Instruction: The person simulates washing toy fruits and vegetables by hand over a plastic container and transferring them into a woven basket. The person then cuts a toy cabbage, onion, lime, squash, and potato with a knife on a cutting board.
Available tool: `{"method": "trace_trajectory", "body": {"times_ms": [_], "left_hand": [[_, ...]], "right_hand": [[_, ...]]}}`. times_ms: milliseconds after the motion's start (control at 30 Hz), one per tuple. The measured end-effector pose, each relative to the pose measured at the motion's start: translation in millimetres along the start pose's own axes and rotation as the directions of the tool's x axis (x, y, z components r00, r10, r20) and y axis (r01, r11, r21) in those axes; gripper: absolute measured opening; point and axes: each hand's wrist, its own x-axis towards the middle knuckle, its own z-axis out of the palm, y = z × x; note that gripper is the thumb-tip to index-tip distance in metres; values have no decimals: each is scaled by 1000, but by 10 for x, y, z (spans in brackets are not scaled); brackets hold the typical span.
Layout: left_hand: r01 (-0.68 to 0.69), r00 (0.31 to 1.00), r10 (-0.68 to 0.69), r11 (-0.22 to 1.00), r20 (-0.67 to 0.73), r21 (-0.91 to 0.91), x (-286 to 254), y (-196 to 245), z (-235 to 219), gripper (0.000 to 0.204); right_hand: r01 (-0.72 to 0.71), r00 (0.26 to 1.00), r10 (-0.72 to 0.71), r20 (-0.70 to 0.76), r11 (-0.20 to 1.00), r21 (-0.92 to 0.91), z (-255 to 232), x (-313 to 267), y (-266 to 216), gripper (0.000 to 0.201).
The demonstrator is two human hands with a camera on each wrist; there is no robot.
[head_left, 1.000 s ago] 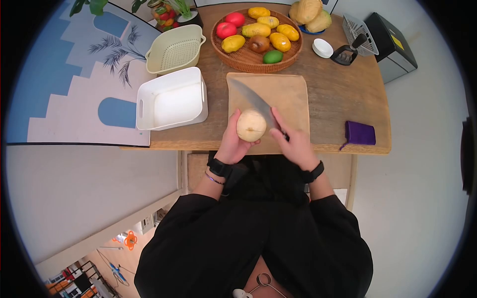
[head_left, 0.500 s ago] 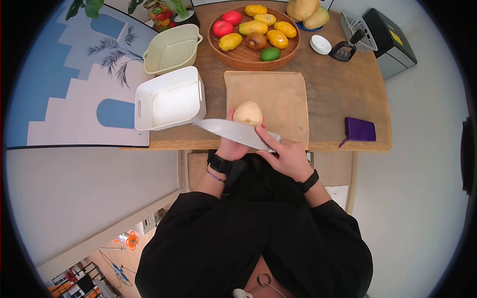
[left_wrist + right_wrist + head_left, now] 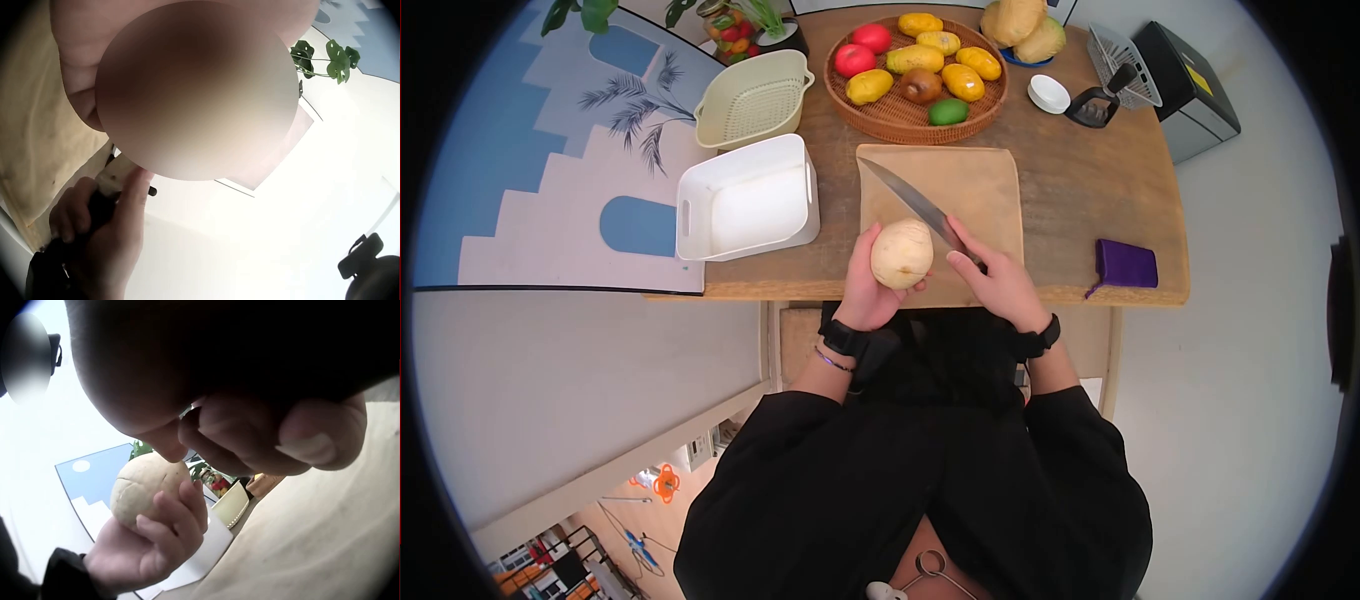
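My left hand (image 3: pixel 866 288) holds a pale, round jicama (image 3: pixel 901 255), cupped from below and the side over the near edge of a tan cutting board (image 3: pixel 985 185). Fine lines mark the surface of the jicama (image 3: pixel 139 487) in the right wrist view. In the left wrist view the jicama (image 3: pixel 200 94) is blurred and fills the middle. My right hand (image 3: pixel 1008 290) grips the handle of a large kitchen knife (image 3: pixel 903 191). Its blade slants up and left across the board, just beyond the jicama. The fingers hide most of the handle.
A white bin (image 3: pixel 745 215) and a pale green colander (image 3: pixel 750 100) stand left of the board. Behind it is a wicker basket (image 3: pixel 870 122) of fruit. A purple pouch (image 3: pixel 1126 264) lies at right, with a white bowl (image 3: pixel 1049 94) farther back.
Half a second ago the knife lay across in front of the jicama, its tip leftward. It has swung back beyond the jicama, tip up and left. The jicama has come slightly nearer the body.
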Motion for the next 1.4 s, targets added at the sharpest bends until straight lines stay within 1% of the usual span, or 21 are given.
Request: {"method": "trace_trajectory", "body": {"times_ms": [100,167,200,267,400,467,500,533,633,700,833,900,933,1000,1067,1133,1167,1267,1300,1367,1400], "left_hand": [[3,997,-7,998,-71,-63,-11,28,59,59],[-61,991,46,991,-128,-121,55,-10,97,62],[-126,978,94,977,-185,-170,73,-33,109,65],[-77,992,62,987,-111,-140,103,-82,20,68],[31,998,-21,985,61,-171,80,-59,15,70],[24,997,-13,986,73,-162,109,-79,-6,67],[-39,998,35,993,-43,-110,137,-102,-3,66],[-97,984,88,994,-156,-51,157,-113,-10,66],[-75,994,65,991,-86,-110,88,-23,23,60],[-47,999,45,998,-25,-44,36,0,34,58],[-20,1000,20,1000,-7,15,33,24,76,56],[-33,998,31,999,-58,-39,57,24,55,56],[-49,994,40,995,-99,-87,88,24,56,56],[-82,985,68,993,-158,-85,154,-69,58,61],[-109,971,88,991,-224,-81,182,-128,10,65],[-21,999,26,989,28,-148,187,-84,11,67],[16,1000,-16,978,4,-207,169,-80,28,69],[-39,990,20,990,-143,-133,158,-112,-12,66],[-41,989,21,990,-147,-135,113,-96,-30,66],[20,999,-17,997,42,-79,39,-1,-54,62],[19,999,-16,997,45,-77,25,14,-20,62]], "right_hand": [[-12,1000,9,-30,995,-103,9,-64,-32,60],[168,978,-179,-107,980,-106,113,-176,-44,62],[161,979,-172,-106,981,-105,150,-240,-69,62],[288,951,-310,-18,904,-317,203,-284,-141,65],[291,941,-339,-7,819,-495,310,-288,-148,64],[285,945,-326,3,821,-496,305,-272,-129,64],[280,949,-316,11,821,-497,293,-246,-124,64],[283,947,-320,11,820,-498,273,-210,-120,64],[210,961,-256,-102,920,-330,186,-85,-54,63],[-31,995,20,-93,993,-116,88,12,39,61],[37,987,-67,-146,979,-200,30,-19,63,60],[-87,975,58,-215,988,-130,34,-123,-79,62],[-89,974,59,-217,987,-132,74,-164,-84,62],[293,920,-332,-207,936,-196,164,-247,-48,63],[277,939,-320,-123,920,-278,210,-320,-38,65],[296,938,-346,-13,820,-489,258,-340,-84,66],[298,936,-351,-15,818,-492,254,-330,-84,66],[314,932,-361,-24,842,-438,296,-308,-45,66],[240,958,-276,-74,917,-318,278,-276,-23,65],[161,971,-162,-175,987,-22,270,-160,29,62],[163,970,-165,-178,986,-23,236,-105,82,62]]}}
